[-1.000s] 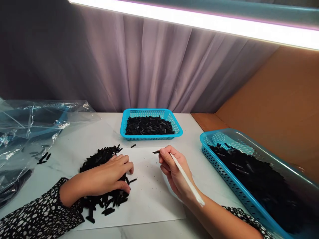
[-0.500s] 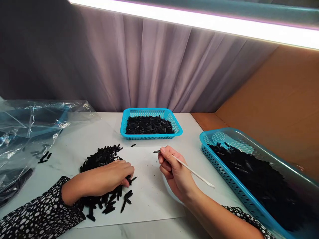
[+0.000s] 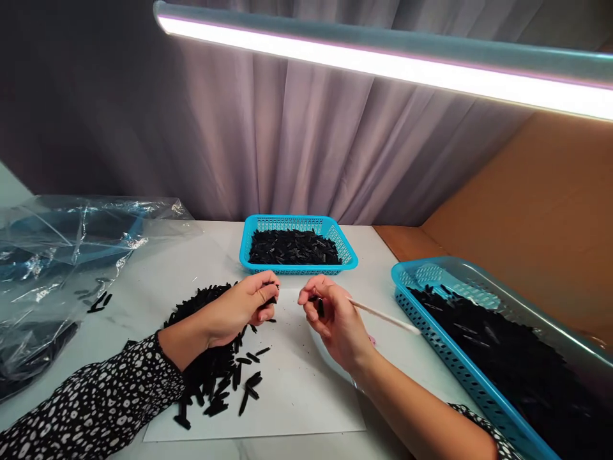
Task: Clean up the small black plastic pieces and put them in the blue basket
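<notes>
My left hand (image 3: 246, 306) is closed, its thumb and fingers pinching small black slivers (image 3: 272, 298) just above the pile's right side. Close to it, my right hand (image 3: 338, 319) is curled around a thin white stick (image 3: 385, 317), which points out to the right and looks slightly thicker at its end. Something dark shows inside the right fingers; its shape is mostly hidden. A pile of short, flat black strips (image 3: 211, 367) lies below and left of my left hand, on a white sheet (image 3: 306, 402). A few strips lie apart from it.
At the back stands a blue perforated basket (image 3: 299, 269) of black strips. A longer blue basket (image 3: 431, 348) with more strips is on the right. Clear plastic bags (image 3: 62, 255) cover the left. A bright tube light (image 3: 383, 70) hangs across the top.
My left hand has lifted from the pile, turned, and come nearer my right hand with slivers in its fingers. The dark tip at my right fingertips no longer shows. The view has shifted slightly.
</notes>
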`<state>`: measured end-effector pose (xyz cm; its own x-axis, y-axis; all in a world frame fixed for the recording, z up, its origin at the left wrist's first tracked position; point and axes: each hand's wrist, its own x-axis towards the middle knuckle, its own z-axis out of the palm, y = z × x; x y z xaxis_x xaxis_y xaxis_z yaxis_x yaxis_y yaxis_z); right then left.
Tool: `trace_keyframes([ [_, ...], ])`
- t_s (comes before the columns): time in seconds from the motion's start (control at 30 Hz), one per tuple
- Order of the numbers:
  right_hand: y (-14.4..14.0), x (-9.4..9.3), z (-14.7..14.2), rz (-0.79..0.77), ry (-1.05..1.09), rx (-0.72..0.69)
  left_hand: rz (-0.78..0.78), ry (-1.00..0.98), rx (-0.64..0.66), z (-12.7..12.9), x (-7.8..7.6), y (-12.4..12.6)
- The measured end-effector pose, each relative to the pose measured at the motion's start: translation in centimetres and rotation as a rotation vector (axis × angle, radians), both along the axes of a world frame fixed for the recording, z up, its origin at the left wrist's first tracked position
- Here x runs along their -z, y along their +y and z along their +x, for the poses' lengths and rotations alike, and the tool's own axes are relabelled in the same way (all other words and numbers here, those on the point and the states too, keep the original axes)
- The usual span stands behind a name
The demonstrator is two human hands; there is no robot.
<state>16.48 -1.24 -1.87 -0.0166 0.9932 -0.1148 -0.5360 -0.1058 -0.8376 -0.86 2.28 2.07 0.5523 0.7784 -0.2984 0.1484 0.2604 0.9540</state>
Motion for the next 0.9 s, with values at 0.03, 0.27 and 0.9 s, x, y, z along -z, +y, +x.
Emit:
trace_keyframes([
  [0.03,0.0,0.1,-0.1,0.008,-0.049,-0.005,-0.029,-0.036,-0.014,0.2,0.0,0.0],
  [0.27,-0.4,1.3,-1.4,0.212,-0.496,0.062,-0.127,-0.116,-0.178,2.2,1.3,-0.6],
  [0.9,-0.7,1.4,-1.5,0.319,-0.72,0.014,-0.073,-0.095,-0.288,3.0,1.9,-1.8],
])
